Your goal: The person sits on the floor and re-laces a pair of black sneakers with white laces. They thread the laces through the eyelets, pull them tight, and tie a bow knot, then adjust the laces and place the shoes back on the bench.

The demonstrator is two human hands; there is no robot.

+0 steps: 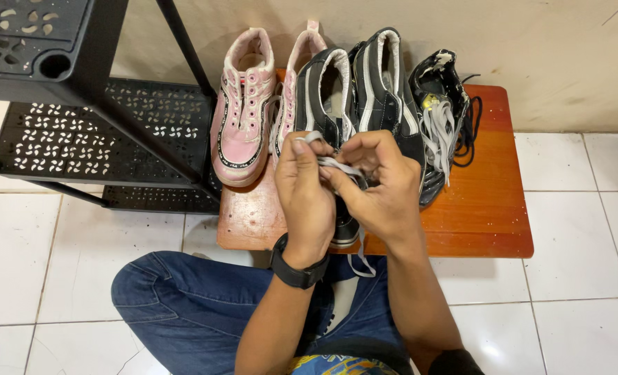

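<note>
A white shoelace [335, 164] is pinched between both hands above a black low sneaker [323, 94] that stands on a small orange wooden bench [493, 208]. The left hand [305, 194] is closed on the lace, its thumb pressed down near one end, and the right hand [378, 184] is curled shut around the same lace just beside it; the fingertips of the two hands touch. A loose part of the lace is seen hanging below the wrists, over the blue jeans [184, 305].

A slip is judged possible: the lace is held only at the fingertips, so a sharp pull could draw it out of the grip or drag the black low sneaker toward the bench's front edge, where its toe already sits (the toe itself is hidden by the hands). The hanging end could also be caught under a knee.

Little free room is left. A pink sneaker [243, 111] stands close on the left, a second black sneaker [385, 83] touches on the right, and a worn black shoe with grey laces [442, 111] lies beyond it. A black metal rack [94, 132] crowds the left side; open white tile floor [586, 278] is found only to the right.
</note>
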